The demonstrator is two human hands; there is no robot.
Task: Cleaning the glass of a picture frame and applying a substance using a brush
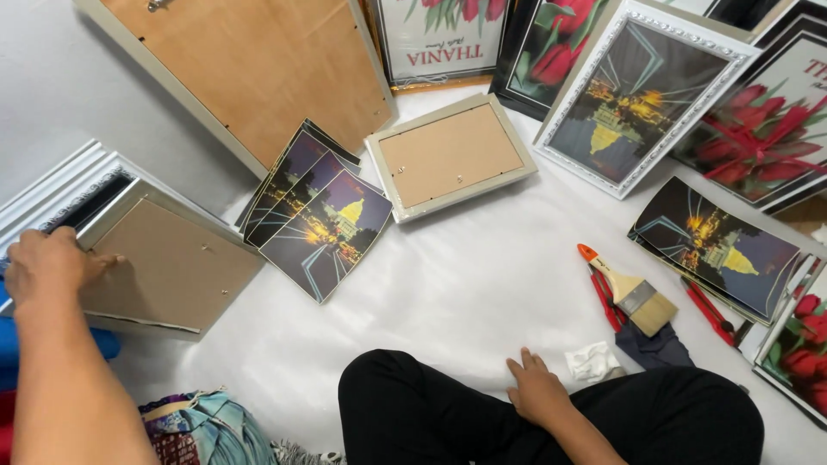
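My left hand (pixel 47 265) rests on the edge of a face-down picture frame (pixel 177 271) with a brown backing, at the left on the white floor covering. My right hand (pixel 536 389) lies flat on my knee in black trousers, fingers spread, holding nothing. Between the hands lies a fanned stack of night-city prints (pixel 323 220). A second face-down frame (pixel 448 155) sits further back in the middle.
A paintbrush (pixel 633 291), red pliers (pixel 607 301), a red cutter (pixel 711 312) and a white rag (pixel 593 360) lie to the right. More city prints (pixel 724 250), a white framed city picture (pixel 642 90) and tulip pictures (pixel 767 125) stand behind. A large frame back (pixel 250 65) leans far left.
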